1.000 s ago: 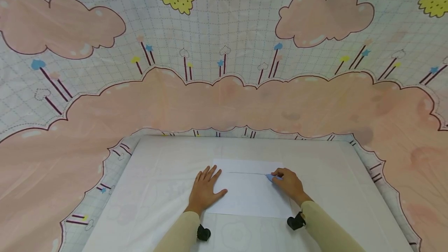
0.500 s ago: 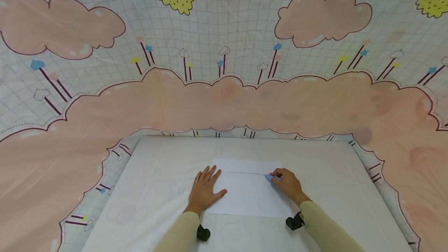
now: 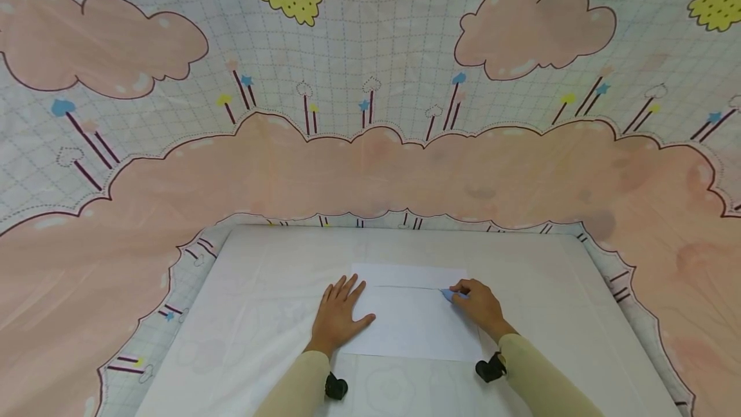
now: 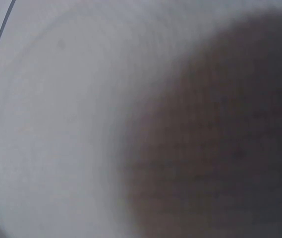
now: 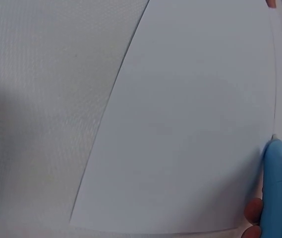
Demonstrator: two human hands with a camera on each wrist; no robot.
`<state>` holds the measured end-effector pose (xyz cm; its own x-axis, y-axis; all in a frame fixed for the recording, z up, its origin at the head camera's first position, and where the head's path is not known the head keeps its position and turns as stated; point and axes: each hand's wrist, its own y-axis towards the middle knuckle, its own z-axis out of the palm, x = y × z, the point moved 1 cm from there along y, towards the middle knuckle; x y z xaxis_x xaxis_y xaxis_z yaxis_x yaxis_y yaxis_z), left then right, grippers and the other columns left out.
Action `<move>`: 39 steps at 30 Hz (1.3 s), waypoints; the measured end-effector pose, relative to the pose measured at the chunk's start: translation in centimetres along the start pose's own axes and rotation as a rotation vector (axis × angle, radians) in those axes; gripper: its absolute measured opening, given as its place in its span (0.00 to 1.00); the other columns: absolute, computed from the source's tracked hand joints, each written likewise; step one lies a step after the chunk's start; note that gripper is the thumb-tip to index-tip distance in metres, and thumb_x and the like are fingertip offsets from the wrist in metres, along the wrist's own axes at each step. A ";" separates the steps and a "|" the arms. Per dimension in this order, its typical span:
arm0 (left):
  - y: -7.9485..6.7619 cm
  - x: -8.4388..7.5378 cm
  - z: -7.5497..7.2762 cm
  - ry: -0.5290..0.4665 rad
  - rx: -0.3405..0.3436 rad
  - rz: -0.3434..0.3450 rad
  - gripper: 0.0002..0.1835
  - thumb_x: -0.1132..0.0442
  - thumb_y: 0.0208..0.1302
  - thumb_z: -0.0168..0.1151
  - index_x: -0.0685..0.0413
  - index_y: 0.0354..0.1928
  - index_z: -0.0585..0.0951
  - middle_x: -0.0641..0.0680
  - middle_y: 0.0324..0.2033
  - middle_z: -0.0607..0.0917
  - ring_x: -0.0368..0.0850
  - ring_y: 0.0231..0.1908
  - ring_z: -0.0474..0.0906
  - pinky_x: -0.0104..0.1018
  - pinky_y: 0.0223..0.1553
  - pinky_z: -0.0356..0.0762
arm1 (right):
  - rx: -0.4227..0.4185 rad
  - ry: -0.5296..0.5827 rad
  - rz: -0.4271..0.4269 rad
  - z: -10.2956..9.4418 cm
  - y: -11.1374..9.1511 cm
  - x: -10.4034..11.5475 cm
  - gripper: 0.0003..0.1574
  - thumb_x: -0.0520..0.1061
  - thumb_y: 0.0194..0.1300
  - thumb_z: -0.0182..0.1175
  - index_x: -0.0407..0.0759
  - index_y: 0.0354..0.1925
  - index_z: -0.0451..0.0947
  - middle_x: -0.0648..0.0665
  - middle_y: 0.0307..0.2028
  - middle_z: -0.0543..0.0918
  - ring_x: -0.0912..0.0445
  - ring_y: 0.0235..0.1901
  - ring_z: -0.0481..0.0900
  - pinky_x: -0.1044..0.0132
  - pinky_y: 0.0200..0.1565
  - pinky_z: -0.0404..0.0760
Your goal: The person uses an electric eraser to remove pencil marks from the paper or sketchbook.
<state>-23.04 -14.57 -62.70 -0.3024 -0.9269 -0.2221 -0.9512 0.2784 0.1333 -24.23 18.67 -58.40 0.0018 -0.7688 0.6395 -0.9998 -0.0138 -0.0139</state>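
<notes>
no visible advance over one second: the tip of the blue tool [image 5: 278, 193] stays at the right end of the thin line [image 3: 405, 287] on the paper [image 3: 413, 324], far side; progress appears paused. right hand [image 3: 479, 304] grips the tool; left hand [image 3: 338, 320] rests on the paper's left edge, fingers extended.

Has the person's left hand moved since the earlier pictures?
No; the left hand shows no visible shift either way against the tabletop's far edge.
</notes>
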 end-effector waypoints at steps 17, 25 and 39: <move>0.0 -0.1 -0.2 -0.008 -0.012 0.012 0.43 0.28 0.60 0.53 0.42 0.73 0.66 0.50 0.75 0.61 0.53 0.75 0.53 0.57 0.73 0.50 | -0.015 -0.010 0.004 -0.1 0.2 -0.1 0.09 0.45 0.60 0.64 0.46 0.39 0.87 0.44 0.41 0.85 0.51 0.40 0.80 0.56 0.41 0.79; -0.1 -0.2 -0.2 -0.019 -0.025 0.019 0.43 0.29 0.60 0.54 0.42 0.73 0.66 0.50 0.74 0.62 0.53 0.75 0.53 0.57 0.73 0.50 | 0.005 0.017 -0.004 0.2 0.2 0.0 0.09 0.45 0.60 0.64 0.46 0.40 0.87 0.46 0.40 0.84 0.52 0.40 0.80 0.57 0.41 0.79; 0.0 -0.2 -0.3 -0.017 -0.008 0.017 0.43 0.28 0.61 0.52 0.41 0.73 0.66 0.49 0.75 0.61 0.53 0.75 0.53 0.57 0.73 0.50 | -0.018 0.006 0.010 0.0 0.1 0.0 0.09 0.45 0.59 0.65 0.47 0.39 0.87 0.45 0.40 0.85 0.52 0.39 0.80 0.59 0.39 0.78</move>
<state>-22.92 -14.51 -62.35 -0.3192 -0.9178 -0.2360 -0.9455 0.2917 0.1446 -24.34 18.64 -58.41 -0.0084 -0.7648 0.6442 -1.0000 0.0052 -0.0070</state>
